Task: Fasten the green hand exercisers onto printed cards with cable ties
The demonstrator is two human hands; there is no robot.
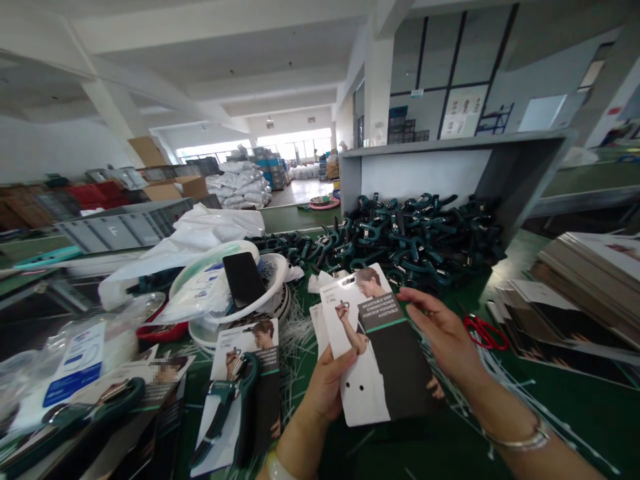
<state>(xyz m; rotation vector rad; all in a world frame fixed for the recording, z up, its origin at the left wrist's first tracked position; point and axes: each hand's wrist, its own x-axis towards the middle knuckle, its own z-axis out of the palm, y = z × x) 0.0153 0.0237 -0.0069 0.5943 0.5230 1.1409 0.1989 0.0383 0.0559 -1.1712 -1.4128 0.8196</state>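
Note:
My left hand (326, 383) grips a printed backing card (375, 353) by its lower left edge, thumb on the front. The card reads "adjustable grip strengthener" and has two small holes near the bottom. Another white card shows partly behind it. My right hand (450, 337), fingers stretched out and apart, is beside the card's upper right edge; whether it touches the card I cannot tell. To the left, a dark green hand grip strengthener (230, 407) lies on a similar card (267, 380). A further grip strengthener (95, 417) rests on cards at the lower left.
Many grip strengtheners (415, 233) spill from a grey bin (525, 180). Stacked cards (590, 287) and red-handled scissors (485, 332) are at the right. White plastic ties (300, 347) litter the green table. A phone (243, 279) lies on a white basin (277, 293).

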